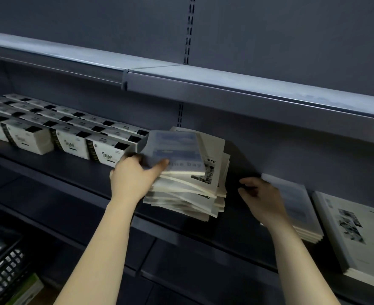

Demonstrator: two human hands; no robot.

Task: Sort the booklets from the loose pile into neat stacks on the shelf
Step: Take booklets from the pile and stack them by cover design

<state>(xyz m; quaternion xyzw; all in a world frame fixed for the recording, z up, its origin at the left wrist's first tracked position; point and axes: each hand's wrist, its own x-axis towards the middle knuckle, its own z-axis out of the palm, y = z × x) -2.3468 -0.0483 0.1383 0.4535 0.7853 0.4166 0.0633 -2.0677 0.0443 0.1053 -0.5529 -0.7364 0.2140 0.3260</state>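
A loose, skewed pile of booklets sits on the dark shelf at centre. My left hand grips the top blue-covered booklet at its near left corner, thumb on the cover. To the right lies a neat stack of blue-covered booklets. My right hand hovers at that stack's left edge with fingers loosely curled, holding nothing. Farther right is a stack of white booklets with a dark photo.
Rows of white boxes with black tabs fill the shelf to the left. The upper shelf's front rail overhangs the work area. A black mesh basket stands at the lower left.
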